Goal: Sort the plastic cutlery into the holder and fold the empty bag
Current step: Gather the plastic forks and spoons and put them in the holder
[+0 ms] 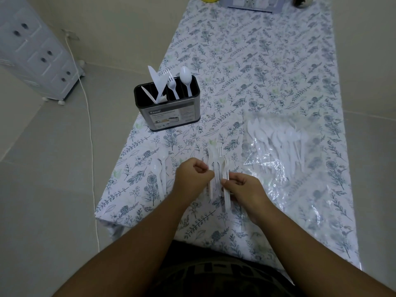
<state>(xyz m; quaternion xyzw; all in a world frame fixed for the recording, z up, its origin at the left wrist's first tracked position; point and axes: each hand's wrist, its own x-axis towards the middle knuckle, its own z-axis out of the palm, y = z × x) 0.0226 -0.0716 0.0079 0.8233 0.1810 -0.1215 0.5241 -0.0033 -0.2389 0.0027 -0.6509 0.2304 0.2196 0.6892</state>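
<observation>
Bundle of forks [218, 168] lies at lower centre on the surface [267, 71], pinched between left hand [191, 176] and right hand [242, 187]. Holder [169, 103] stands upper left; bag [276, 151], right, remains loaded. Risk: a loose pinch would scatter the slippery handles.

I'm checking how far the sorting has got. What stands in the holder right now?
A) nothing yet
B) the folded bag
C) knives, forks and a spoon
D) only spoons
C: the holder has white knives in its left slots, forks in the middle and one spoon on the right, all standing handle-down.
</observation>
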